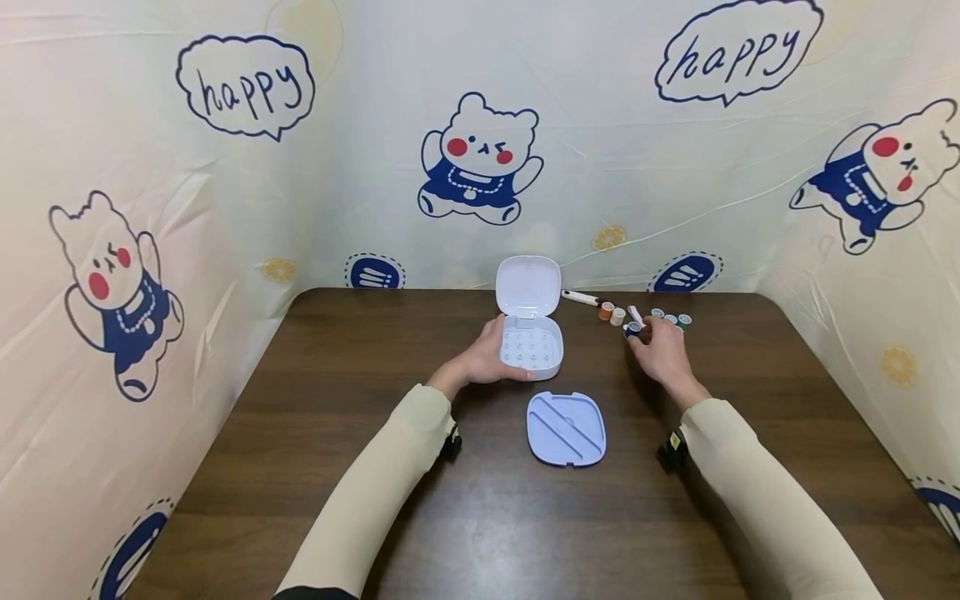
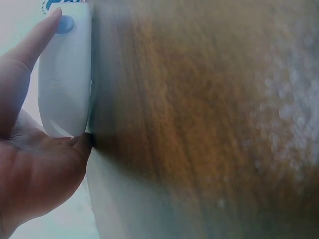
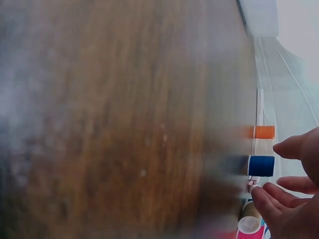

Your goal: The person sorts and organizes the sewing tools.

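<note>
A white sewing box [image 1: 557,367] with small pegs inside stands on the table, its lid [image 1: 528,286] raised. My left hand [image 1: 486,354] grips its left side, thumb along the front; in the left wrist view the thumb lies by a round blue button [image 2: 65,24]. At the right, my right hand [image 1: 663,350] reaches among the thread spools with thumb and fingers apart. Closest to it is a blue thread spool [image 3: 261,166], beside an orange spool [image 3: 264,132]. A cream spool [image 1: 618,317] stands by the orange one; other spools [image 1: 683,320] are partly behind the hand.
A light blue tray insert [image 1: 566,429] with diagonal ridges lies in front of the box. Behind the spools is a white pen-like tool [image 1: 580,297] with a dark end. A small pale item [image 1: 636,314] lies near the blue spool. A printed curtain [image 1: 480,167] surrounds the table.
</note>
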A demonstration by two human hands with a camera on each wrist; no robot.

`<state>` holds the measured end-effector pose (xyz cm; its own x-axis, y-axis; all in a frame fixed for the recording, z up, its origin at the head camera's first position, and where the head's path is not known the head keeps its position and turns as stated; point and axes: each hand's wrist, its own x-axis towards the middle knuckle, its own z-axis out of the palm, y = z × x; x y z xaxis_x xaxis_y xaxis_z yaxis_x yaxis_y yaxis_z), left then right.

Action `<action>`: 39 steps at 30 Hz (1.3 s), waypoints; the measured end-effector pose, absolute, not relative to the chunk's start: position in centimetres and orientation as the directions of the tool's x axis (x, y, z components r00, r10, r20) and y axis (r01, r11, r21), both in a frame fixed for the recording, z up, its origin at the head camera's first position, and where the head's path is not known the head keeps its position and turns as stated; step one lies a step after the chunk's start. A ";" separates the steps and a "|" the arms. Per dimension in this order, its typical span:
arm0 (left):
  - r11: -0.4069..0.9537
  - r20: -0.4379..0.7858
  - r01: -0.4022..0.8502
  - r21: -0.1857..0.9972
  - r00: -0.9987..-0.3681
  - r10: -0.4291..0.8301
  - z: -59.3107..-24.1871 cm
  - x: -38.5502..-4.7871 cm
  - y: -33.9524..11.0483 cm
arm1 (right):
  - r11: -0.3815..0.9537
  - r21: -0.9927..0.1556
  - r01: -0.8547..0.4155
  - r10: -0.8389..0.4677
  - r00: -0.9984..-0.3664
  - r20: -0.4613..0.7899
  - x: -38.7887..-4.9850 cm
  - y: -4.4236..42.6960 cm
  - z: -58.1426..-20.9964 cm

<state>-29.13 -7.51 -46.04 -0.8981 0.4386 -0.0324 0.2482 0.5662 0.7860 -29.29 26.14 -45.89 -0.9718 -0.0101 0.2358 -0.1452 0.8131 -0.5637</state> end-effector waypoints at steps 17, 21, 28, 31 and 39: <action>0.567 -0.045 0.233 0.790 -0.900 0.433 -46.2 -29.2 -7.5 | 0.788 -0.608 -0.095 0.036 -0.979 0.200 -30.0 25.8 -45.6; 0.572 -0.053 0.229 0.787 -0.900 0.433 -46.1 -29.2 -7.5 | 0.783 -0.614 -0.099 0.048 -0.975 0.218 -30.2 25.8 -45.8; 0.579 -0.057 0.232 0.782 -0.898 0.437 -46.1 -29.2 -7.6 | 0.767 -0.635 -0.095 0.067 -0.972 0.226 -30.5 26.0 -46.2; 0.582 -0.064 0.227 0.781 -0.898 0.435 -46.2 -29.2 -7.5 | 0.764 -0.637 -0.099 0.066 -0.971 0.230 -30.6 26.0 -46.3; 0.595 -0.071 0.226 0.771 -0.898 0.434 -46.5 -29.4 -7.5 | 0.762 -0.639 -0.100 0.063 -0.972 0.227 -30.9 26.0 -46.5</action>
<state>-29.40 -7.53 -46.46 -0.8982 0.4339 -0.0710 0.2263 0.5947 0.7714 -30.85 26.00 -46.48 -0.9717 0.0629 0.2275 -0.1003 0.7624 -0.6393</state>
